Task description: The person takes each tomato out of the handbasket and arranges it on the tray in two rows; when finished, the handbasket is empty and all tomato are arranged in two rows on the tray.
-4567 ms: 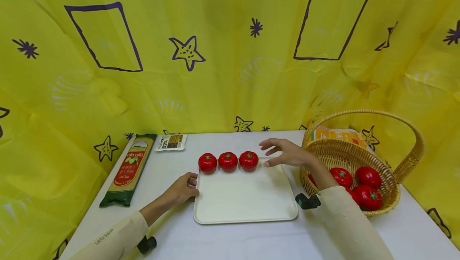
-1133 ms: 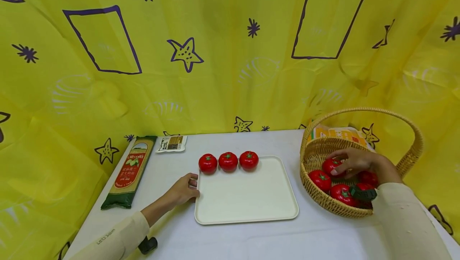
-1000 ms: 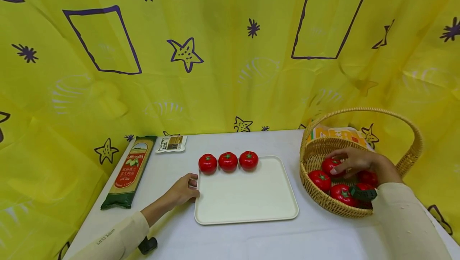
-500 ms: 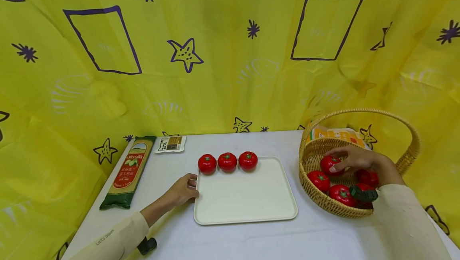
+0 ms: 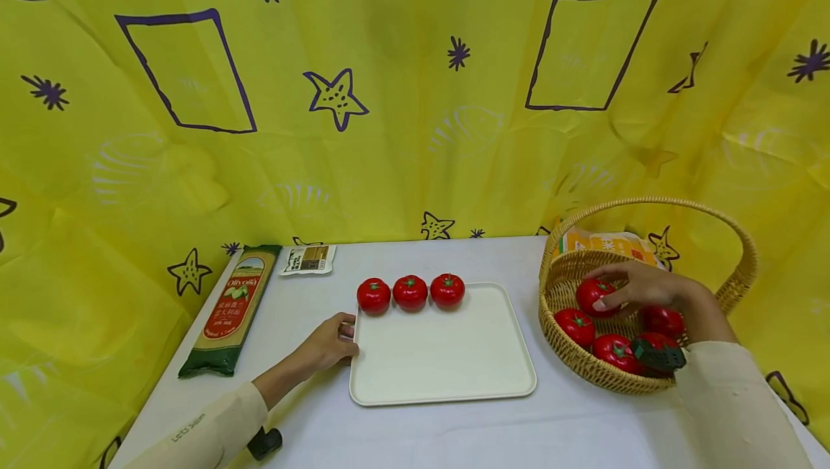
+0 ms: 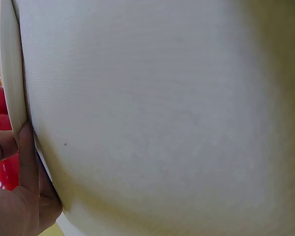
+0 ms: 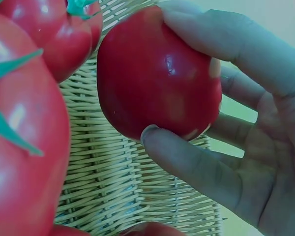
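My left hand (image 5: 324,343) holds the left edge of a cream tray (image 5: 447,357). In the left wrist view its thumb and a finger pinch the tray rim (image 6: 11,73). Three red tomatoes stand in a row along the tray's back edge, the rightmost tomato (image 5: 447,290) near the middle. Inside the wicker basket (image 5: 565,355), my right hand (image 5: 648,287) grips a tomato (image 5: 591,297). The right wrist view shows thumb and fingers around that tomato (image 7: 157,78), above the basket's woven floor. Several other tomatoes lie around it, one tomato (image 5: 575,326) just in front.
A long pasta packet (image 5: 230,310) lies at the left of the white table, with a small sachet (image 5: 308,259) behind. An orange and white bag (image 5: 612,244) sits behind the basket. The tall basket handle (image 5: 661,201) arches over the right hand. A yellow curtain (image 5: 402,166) closes the back.
Since the oldest frame, my right hand has gone from the tray's back right corner into the basket, where the tomatoes lie differently. Over the last second it barely moves; the left hand stays put.
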The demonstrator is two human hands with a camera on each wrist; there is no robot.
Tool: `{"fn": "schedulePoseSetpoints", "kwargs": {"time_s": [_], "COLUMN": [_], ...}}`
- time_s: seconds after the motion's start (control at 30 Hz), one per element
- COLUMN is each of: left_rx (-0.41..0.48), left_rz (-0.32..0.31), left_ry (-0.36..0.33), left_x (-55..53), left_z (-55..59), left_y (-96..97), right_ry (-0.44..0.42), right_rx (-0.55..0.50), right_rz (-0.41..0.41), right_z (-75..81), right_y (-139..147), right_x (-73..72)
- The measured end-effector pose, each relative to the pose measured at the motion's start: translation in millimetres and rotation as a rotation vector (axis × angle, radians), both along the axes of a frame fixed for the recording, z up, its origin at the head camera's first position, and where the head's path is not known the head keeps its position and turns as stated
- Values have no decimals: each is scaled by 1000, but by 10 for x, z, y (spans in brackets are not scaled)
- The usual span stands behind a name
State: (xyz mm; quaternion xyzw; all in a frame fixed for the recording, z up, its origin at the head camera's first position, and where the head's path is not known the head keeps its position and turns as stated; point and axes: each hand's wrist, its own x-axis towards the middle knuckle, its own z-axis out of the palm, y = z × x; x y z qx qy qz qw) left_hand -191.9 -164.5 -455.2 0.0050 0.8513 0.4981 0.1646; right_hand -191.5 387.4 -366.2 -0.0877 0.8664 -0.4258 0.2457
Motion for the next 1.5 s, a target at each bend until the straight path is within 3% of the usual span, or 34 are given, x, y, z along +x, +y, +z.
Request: {"fn": "schedulePoseSetpoints", "kwargs": {"time_s": [0.23,0.47,0.67,1.1,1.5], "left_rx": [13,12,6,1,12], "left_rz": [7,-1,-3,-13,-11], "left_ry": [-5,2,-2,-4,-6], "left_x": [6,0,-2,-12,-11], "left_z": [7,0,-2,-14,-17], "left_y": [-2,-3,-9,-17,-19], "right_ry": [48,139,94,107,260], "right_rx": [5,114,48,31,129], "right_rz": [24,60,65,126,195], "right_z": [70,147,201,281,349], "right_y": [-43,-105,-141,-204,-293], "right_x": [58,109,165,219,279]}}
